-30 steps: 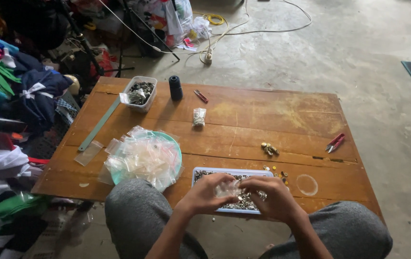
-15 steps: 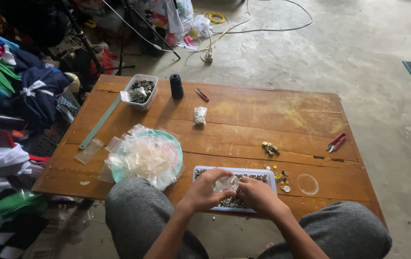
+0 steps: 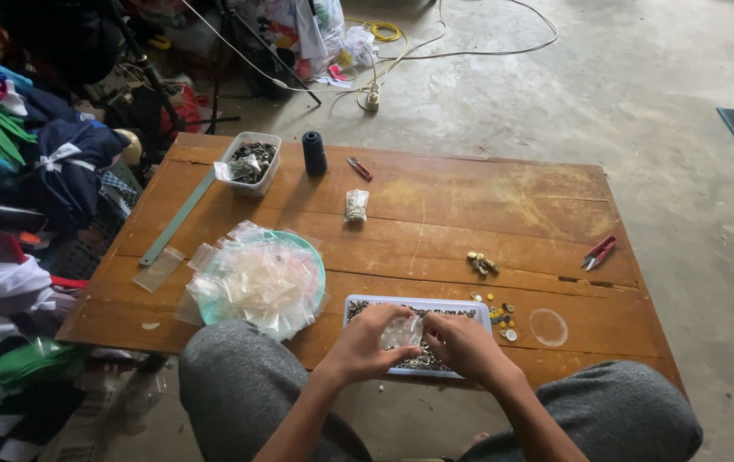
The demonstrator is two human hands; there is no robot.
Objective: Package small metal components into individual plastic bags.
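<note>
The person sits at the near edge of a wooden bench [image 3: 469, 205]. Both hands meet over a shallow tray [image 3: 478, 310] full of small metal bits. The left hand [image 3: 367, 342] and the right hand [image 3: 463, 344] hold one small clear bag [image 3: 402, 331] between them. The fingers of both hands are closed on the bag, pinching its sides. The bag hangs right above the tray, near the person's knees.

It looks like the filling step: small bits go from the tray into the bag. I cannot tell how much is in the bag. The next move likely calls for holding the bag mouth open with one hand and picking up bits with the other, gently, so nothing spills.

To the left of the tray sits a green plate [image 3: 311, 257] piled with empty clear bags [image 3: 251, 278]. To the right lie a few loose round bits [image 3: 499, 315]. Farther away there is a small filled bag [image 3: 356, 205], a dark spool of thread [image 3: 314, 153], a clear box [image 3: 249, 162] of metal parts, and a long green ruler [image 3: 177, 218]. Red snips [image 3: 598, 252] lie far right.
</note>
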